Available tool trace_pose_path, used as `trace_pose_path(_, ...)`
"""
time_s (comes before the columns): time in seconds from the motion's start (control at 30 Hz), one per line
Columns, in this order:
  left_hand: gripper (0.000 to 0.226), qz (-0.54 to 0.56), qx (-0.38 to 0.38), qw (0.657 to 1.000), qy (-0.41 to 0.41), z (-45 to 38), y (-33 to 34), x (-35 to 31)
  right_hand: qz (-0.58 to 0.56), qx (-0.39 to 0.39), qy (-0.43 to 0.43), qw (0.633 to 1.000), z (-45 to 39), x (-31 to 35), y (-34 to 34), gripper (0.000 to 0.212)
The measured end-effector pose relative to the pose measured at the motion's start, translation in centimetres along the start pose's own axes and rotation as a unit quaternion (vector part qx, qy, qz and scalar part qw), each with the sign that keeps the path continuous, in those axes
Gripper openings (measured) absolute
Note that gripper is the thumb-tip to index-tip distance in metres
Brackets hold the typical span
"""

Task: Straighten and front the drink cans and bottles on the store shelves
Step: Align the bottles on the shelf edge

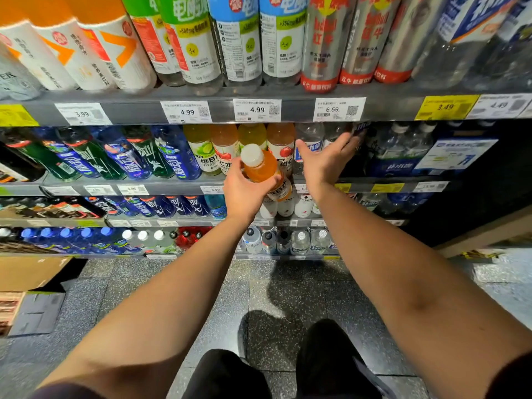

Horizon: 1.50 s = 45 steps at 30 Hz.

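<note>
Light falls from above and in front, bright on the top shelf bottles [247, 38] and the price tags [257, 110]. The lower shelves and the far right corner sink into dimness. Soft shadows of the arms lie on the speckled floor [288, 298]. The wide lens bows the shelf edges, and the bottles near the upper corners smear and blur; the centre stays sharp.

Tilted white-capped orange bottle [260, 165] before shelf row
</note>
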State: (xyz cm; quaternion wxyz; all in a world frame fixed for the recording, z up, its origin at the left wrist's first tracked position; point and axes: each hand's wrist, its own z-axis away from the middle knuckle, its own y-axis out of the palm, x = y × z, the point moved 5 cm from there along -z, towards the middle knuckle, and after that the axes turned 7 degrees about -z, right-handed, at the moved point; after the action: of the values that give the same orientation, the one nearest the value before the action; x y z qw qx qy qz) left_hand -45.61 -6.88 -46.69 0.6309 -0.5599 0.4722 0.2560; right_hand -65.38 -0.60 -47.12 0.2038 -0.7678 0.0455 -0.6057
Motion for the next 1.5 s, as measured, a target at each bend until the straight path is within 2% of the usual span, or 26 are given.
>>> trace_pose_path(0.1,0.069,0.000,0.002,1.000,0.002,-0.5,0.6,-0.1,-0.032,0.004,0.020,0.999,-0.4,-1.4,-0.2,0.101)
trace_pose_path(0.23,0.065,0.016,0.004,1.000,0.003,-1.0,1.1,0.1,-0.058,-0.015,0.003,0.998,-1.3,-2.7,-1.1,0.080)
trace_pose_path(0.3,0.066,0.020,0.009,1.000,0.003,-1.2,1.3,0.2,-0.052,-0.009,0.001,0.999,-1.7,-3.1,-1.4,0.078)
trace_pose_path(0.4,0.066,0.022,0.010,1.000,0.009,-1.1,1.6,0.2,-0.018,-0.006,0.011,1.000,-2.5,-3.8,-1.8,0.087)
trace_pose_path(0.53,0.067,0.009,0.017,1.000,0.007,-0.9,2.5,0.0,-0.005,0.005,0.015,1.000,-3.3,-3.8,-2.2,0.069)
trace_pose_path(0.67,0.074,-0.001,0.017,1.000,0.011,-0.6,3.2,-0.4,0.014,-0.046,0.024,0.999,-4.1,-4.2,-4.3,0.070)
trace_pose_path(0.73,0.074,0.000,0.016,1.000,0.010,-0.7,3.3,-0.6,0.057,-0.062,-0.001,0.996,-4.5,-4.4,-5.4,0.070)
trace_pose_path(0.8,0.073,0.000,0.015,1.000,0.007,-0.7,3.5,-0.8,0.105,-0.054,-0.033,0.992,-4.8,-4.3,-6.0,0.066)
trace_pose_path(0.87,0.071,0.002,0.011,1.000,0.005,-0.8,3.5,-0.9,0.124,-0.035,-0.024,0.991,-4.7,-4.2,-6.2,0.063)
trace_pose_path(0.97,0.071,0.006,0.008,1.000,0.006,-0.7,3.4,-1.0,0.082,-0.073,0.004,0.994,-3.6,-3.5,-6.4,0.070)
trace_pose_path(1.03,0.072,0.005,0.004,1.000,0.003,-0.8,3.2,-0.8,0.029,-0.093,-0.059,0.993,-2.1,-2.3,-5.7,0.064)
trace_pose_path(1.1,0.072,0.004,-0.005,1.000,-0.003,-0.8,2.9,-0.7,-0.002,-0.016,-0.115,0.993,-0.4,-1.3,-3.3,0.054)
trace_pose_path(1.13,0.073,0.004,-0.008,1.000,-0.005,-0.9,2.7,-0.6,-0.007,0.035,-0.108,0.994,0.3,-1.2,-2.0,0.055)
trace_pose_path(1.2,0.073,0.003,-0.012,1.000,-0.004,-0.8,2.4,-0.6,-0.002,0.100,-0.061,0.993,0.8,-1.4,0.1,0.073)
trace_pose_path(1.3,0.069,0.009,-0.012,1.000,-0.001,-0.8,2.0,-0.6,0.024,0.137,-0.034,0.990,0.3,-1.6,1.7,0.087)
trace_pose_path(1.5,0.071,0.004,-0.023,1.000,-0.011,-0.5,1.8,-0.8,0.089,0.121,-0.034,0.988,-1.1,-1.0,1.8,0.067)
